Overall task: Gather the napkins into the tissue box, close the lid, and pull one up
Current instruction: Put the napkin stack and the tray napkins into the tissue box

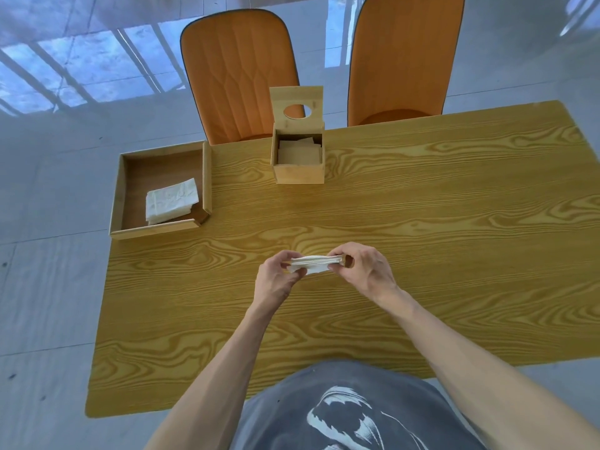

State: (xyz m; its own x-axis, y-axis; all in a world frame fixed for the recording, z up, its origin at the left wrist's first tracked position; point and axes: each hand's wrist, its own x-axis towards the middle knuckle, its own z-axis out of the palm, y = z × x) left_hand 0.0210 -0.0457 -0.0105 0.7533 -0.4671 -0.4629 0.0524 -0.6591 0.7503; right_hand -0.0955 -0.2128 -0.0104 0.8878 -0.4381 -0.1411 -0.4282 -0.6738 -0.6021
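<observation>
A thin stack of white napkins (313, 264) is held edge-on between my left hand (277, 280) and my right hand (360, 269), just above the middle of the wooden table (422, 222). Both hands pinch its ends. Farther back stands the wooden tissue box (298, 173), its lid (297, 94) with a round hole flipped up and open. Some napkins lie inside the box (298, 152). At the table's left edge a shallow wooden tray (121, 190) holds another white napkin pile (171, 201).
Two orange chairs, one (238, 73) behind the box and one (402, 56) to its right, stand at the table's far side. The floor is pale tile. My grey shirt shows at the table's near edge.
</observation>
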